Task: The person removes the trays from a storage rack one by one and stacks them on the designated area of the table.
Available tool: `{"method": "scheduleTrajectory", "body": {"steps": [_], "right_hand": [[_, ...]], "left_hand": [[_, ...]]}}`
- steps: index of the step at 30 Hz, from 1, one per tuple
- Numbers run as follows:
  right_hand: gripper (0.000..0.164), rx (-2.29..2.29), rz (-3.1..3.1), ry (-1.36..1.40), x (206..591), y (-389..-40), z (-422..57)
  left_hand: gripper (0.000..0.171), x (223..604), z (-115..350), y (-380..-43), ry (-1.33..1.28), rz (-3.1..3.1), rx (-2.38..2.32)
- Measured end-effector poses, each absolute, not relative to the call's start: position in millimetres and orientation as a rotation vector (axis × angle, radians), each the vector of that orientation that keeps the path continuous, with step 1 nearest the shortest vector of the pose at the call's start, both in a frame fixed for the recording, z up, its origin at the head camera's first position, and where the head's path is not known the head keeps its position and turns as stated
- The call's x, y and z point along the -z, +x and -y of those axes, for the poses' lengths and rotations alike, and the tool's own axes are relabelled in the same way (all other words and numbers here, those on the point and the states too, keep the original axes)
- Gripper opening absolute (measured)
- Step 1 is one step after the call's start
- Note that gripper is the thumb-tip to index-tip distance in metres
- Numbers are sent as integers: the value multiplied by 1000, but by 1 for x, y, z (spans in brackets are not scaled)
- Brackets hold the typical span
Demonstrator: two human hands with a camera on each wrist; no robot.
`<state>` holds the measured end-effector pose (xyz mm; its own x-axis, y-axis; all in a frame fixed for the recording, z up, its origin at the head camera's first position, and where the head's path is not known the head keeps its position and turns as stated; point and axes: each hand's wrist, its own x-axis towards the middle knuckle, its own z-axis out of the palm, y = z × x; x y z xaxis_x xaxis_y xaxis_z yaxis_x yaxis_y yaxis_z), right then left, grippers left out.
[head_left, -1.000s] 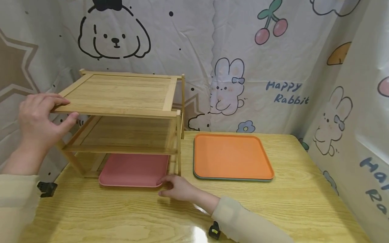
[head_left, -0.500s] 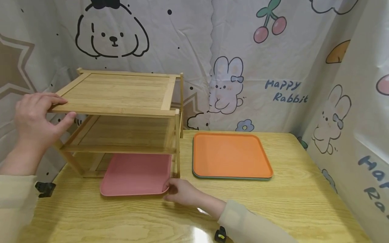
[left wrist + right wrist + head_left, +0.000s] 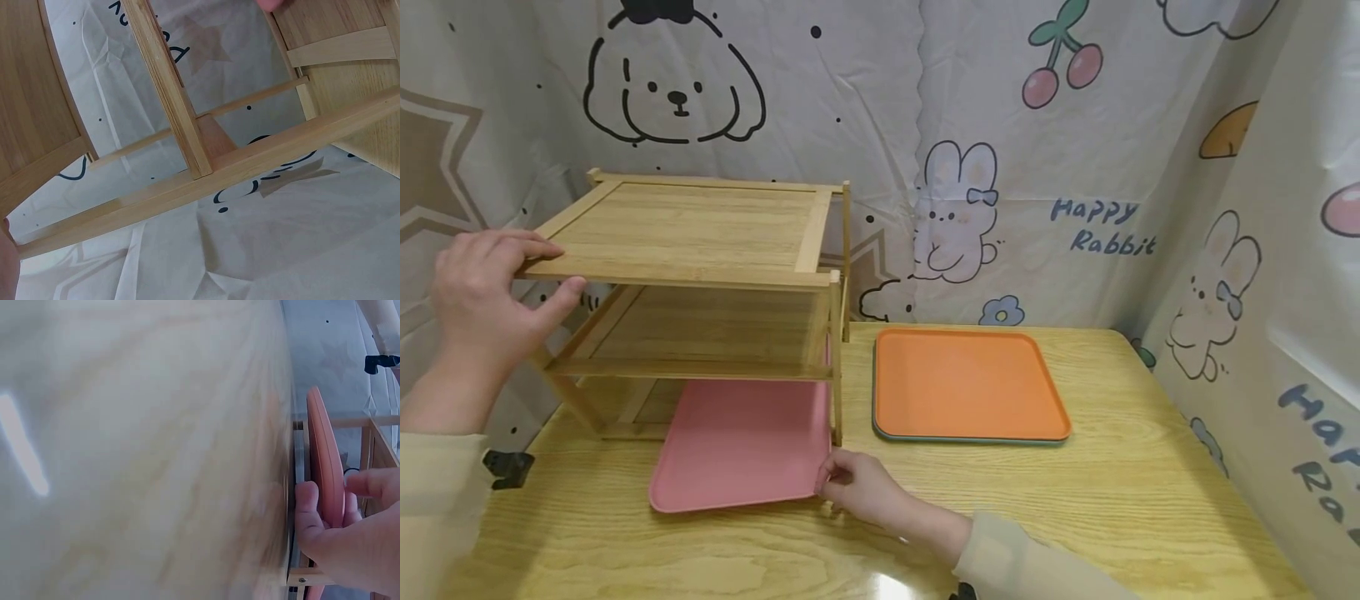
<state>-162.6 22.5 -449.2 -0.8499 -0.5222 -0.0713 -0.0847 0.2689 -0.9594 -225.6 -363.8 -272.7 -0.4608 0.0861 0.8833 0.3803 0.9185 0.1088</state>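
A pink tray lies partly inside the bottom level of a wooden shelf rack, its front part sticking out over the table. My right hand pinches the tray's front right corner; in the right wrist view the thumb and fingers of the hand stand on either side of the tray's rim. My left hand grips the rack's top left front corner, fingers over the top board and thumb below. Only bits of that hand show in the left wrist view, beside the rack's side frame.
Right of the rack, an orange tray lies on top of a green-edged tray on the wood-grain table. A printed cloth hangs behind and along the sides. The rack's middle shelf sits above the pink tray.
The pink tray has slid out of the rack toward me and turned slightly, with my right hand holding its corner. My left hand has stayed on the rack.
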Motion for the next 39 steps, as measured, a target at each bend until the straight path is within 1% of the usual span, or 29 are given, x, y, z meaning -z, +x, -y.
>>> {"method": "scheduleTrajectory", "body": {"steps": [6,11,14,16,19,21,24,28,31,39], "right_hand": [[7,1758,-2093,-397,452,-159,-22],[17,1887,-2016,-312,454,-157,-17],[21,1970,-1940,-214,456,-156,-13],[29,2026,-1879,-140,458,-155,-11],[49,2108,-1752,-42,461,-154,-8],[59,2132,-1677,-3,462,-153,-8],[66,2155,-1559,39,461,-151,-7],[82,2181,-1460,84,459,-150,-5],[85,2192,-1442,91,458,-148,-4],[83,2185,-1444,124,450,-144,-11]], "left_hand": [[89,273,365,-225,-332,2039,351],[87,273,364,-224,-332,2047,352],[86,273,364,-224,-332,2054,355],[86,274,365,-224,-330,2055,354],[87,274,366,-224,-331,2052,352],[87,274,366,-224,-335,2057,345],[87,273,366,-224,-337,2054,347],[87,273,366,-226,-342,2046,347],[88,273,367,-226,-342,2044,339],[87,274,366,-225,-334,2063,341]]}}
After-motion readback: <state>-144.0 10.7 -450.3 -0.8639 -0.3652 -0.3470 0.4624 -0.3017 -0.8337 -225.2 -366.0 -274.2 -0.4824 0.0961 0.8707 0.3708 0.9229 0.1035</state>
